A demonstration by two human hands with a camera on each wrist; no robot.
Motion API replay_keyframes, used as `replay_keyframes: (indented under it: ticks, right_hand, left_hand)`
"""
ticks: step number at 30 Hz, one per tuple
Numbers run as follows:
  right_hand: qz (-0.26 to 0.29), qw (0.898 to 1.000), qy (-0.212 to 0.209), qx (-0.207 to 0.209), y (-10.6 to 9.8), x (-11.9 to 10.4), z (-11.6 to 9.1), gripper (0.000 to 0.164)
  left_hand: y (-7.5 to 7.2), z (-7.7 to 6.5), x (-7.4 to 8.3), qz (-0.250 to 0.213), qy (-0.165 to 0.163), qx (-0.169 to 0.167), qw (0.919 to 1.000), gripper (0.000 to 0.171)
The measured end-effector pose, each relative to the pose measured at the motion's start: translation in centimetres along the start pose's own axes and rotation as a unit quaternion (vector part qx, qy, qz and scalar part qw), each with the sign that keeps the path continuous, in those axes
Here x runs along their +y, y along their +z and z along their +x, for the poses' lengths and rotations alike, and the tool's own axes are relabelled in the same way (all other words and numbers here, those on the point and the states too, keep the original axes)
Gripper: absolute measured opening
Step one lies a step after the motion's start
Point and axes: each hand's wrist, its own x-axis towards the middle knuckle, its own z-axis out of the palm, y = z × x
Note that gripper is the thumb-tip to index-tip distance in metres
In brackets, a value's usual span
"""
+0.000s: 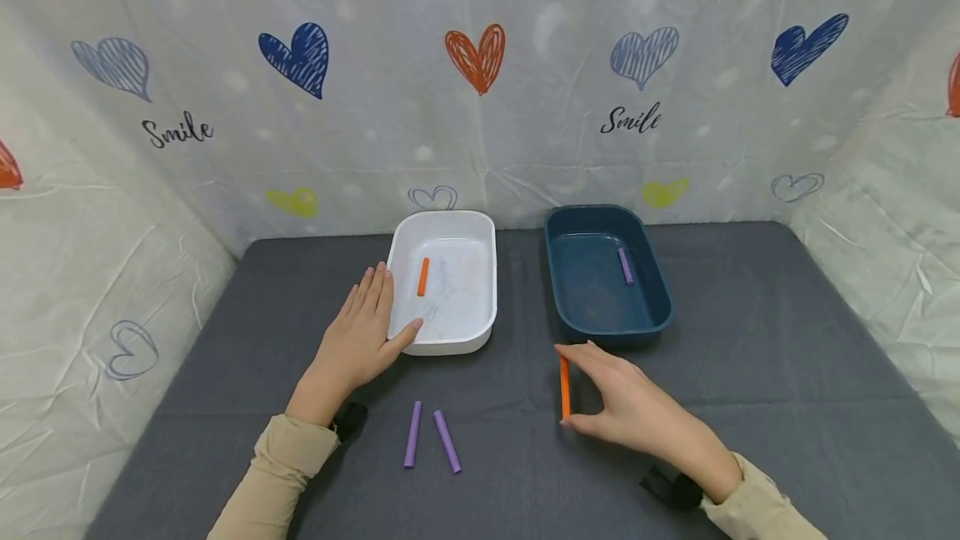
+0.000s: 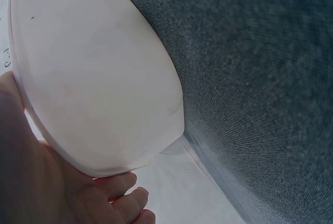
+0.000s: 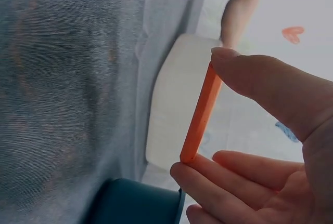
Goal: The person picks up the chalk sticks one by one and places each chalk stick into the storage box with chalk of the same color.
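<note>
My left hand (image 1: 354, 346) rests against the left rim of a white plastic tub (image 1: 461, 302), its fingers straight along the edge and the thumb over the front corner. Inside that tub lies a short orange stick (image 1: 423, 277). With thumb and fingertips, my right hand (image 1: 630, 402) pinches another orange chalk-like stick (image 3: 201, 112) by its two ends. It is just in front of a dark teal tub (image 1: 588, 298), which contains a purple stick (image 1: 626, 266). Two more purple sticks, a left one (image 1: 412, 435) and a right one (image 1: 447, 442), lie between my hands.
A dark grey cloth covers the table (image 1: 502, 498). Behind the tubs hangs a white curtain (image 1: 397, 132) printed with hearts, and it continues along both sides. The tubs stand side by side near the table's back edge, with a gap between them.
</note>
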Motion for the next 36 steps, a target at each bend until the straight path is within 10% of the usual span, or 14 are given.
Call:
replay_keyframes:
  ticks: [36]
  right_hand:
    - [-0.005, 0.997, -0.066, 0.038, -0.3, -3.1, 5.2, 0.08]
  left_hand:
    - [0.1, -0.1, -0.1, -0.007, 0.001, 0.001, 1.0, 0.092]
